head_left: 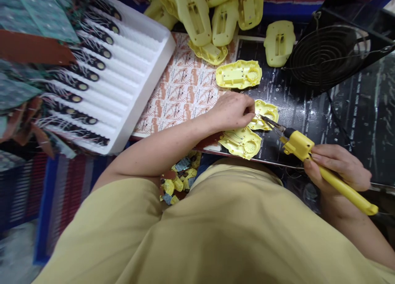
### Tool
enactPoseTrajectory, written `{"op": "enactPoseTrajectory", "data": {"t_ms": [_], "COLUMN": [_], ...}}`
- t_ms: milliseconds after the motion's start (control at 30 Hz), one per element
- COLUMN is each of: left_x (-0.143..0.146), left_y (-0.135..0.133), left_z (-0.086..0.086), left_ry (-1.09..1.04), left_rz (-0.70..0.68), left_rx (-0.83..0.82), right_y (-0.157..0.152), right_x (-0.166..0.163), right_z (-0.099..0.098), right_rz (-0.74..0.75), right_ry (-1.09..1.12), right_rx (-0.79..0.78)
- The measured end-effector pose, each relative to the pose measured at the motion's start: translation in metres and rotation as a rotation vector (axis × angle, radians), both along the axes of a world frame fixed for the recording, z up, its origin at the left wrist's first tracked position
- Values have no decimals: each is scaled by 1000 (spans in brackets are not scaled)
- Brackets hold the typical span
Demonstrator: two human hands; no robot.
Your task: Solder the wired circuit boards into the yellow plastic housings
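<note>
My left hand (232, 110) rests closed on a small yellow plastic shell (266, 113), its fingertips pinched at the shell's left edge. My right hand (338, 169) grips a yellow soldering iron (327, 171) by its handle. The iron's dark tip (268, 120) touches the inside of that same shell. A second open yellow shell (242, 142) with thin wires lies just below, at the front edge of the work board. A third open shell (238, 74) lies farther back.
A white foam tray (135, 66) at the left holds several black wired parts. Several yellow casings (203, 12) are piled at the back. A black wire-guard fan (327, 54) stands at the right. Yellow scraps (179, 179) lie below the board by my lap.
</note>
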State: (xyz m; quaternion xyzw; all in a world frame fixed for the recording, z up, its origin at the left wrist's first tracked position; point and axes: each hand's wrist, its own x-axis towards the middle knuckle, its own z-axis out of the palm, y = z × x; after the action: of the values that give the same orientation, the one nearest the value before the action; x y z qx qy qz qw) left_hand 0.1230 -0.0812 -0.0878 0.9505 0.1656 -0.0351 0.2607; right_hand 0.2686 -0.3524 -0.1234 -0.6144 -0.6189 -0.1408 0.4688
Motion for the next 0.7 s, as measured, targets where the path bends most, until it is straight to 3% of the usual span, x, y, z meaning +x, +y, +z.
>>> {"op": "enactPoseTrajectory", "data": {"t_ms": [300, 467, 700], "left_x": [2, 1, 0], "left_y": [-1, -1, 1], "left_z": [3, 4, 1], "left_ry": [29, 35, -3], "left_rz": [27, 12, 5], "left_rx": [-9, -9, -4], "right_y": [-2, -10, -11], "right_x": [4, 13, 8], "right_z": [-6, -14, -14], "right_rz": [70, -69, -170], "right_ry": [5, 72, 108], "right_rx": [-30, 180, 63]}}
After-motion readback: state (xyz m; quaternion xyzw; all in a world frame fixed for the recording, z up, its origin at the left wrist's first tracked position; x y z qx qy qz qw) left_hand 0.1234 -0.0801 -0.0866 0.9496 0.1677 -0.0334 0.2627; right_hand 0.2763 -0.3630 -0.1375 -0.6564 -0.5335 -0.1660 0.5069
